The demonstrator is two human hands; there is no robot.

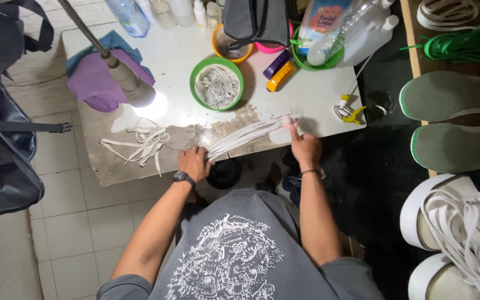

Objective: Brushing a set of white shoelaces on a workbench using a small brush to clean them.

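A bundle of wet white shoelaces (245,135) lies stretched across the front of a small white table (312,91). My left hand (194,163), with a black watch on the wrist, grips the bundle's near end at the table's front edge. My right hand (303,145) presses its fingers on the far end of the laces, fingers pointing away from me. A second loose heap of white laces (143,143) lies to the left of my left hand, apart from it.
A green bowl of laces (218,83) stands mid-table under a lit lamp (131,86). Purple and blue cloths (95,83), bottles, orange and pink bowls, and a grey bag crowd the back. Insoles (451,119), green laces and white sneakers (462,222) lie at right.
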